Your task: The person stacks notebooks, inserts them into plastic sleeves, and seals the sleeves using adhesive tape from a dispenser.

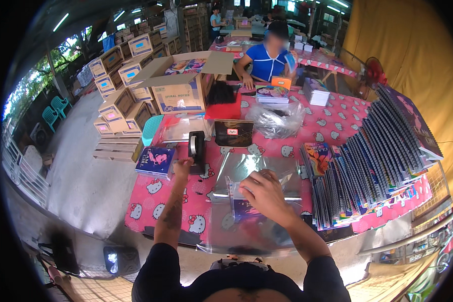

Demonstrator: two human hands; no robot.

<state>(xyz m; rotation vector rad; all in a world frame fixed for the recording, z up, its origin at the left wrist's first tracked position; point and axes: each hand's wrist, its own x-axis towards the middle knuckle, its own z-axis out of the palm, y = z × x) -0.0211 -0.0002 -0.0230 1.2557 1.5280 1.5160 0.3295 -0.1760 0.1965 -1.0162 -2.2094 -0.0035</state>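
At the left side of a black tape dispenser (196, 151) is my left hand (183, 166), its fingers pinched together. Whatever is between those fingertips is too small to make out. My right hand (267, 194) rests with bent fingers on a notebook (241, 207) that is partly wrapped in clear plastic film, gripping it against the table. Under and around the notebook lie clear plastic sheets (282, 173), shiny with reflections. A stack of purple notebooks (155, 162) sits left of the dispenser.
Rows of spiral notebooks (357, 176) fill the table's right side. Beyond my hands are a black pouch (233, 133), crumpled plastic (277, 121) and an open carton (178, 95). A person in blue (267, 63) works across the table. Stacked cartons (118, 110) stand on a pallet at left.
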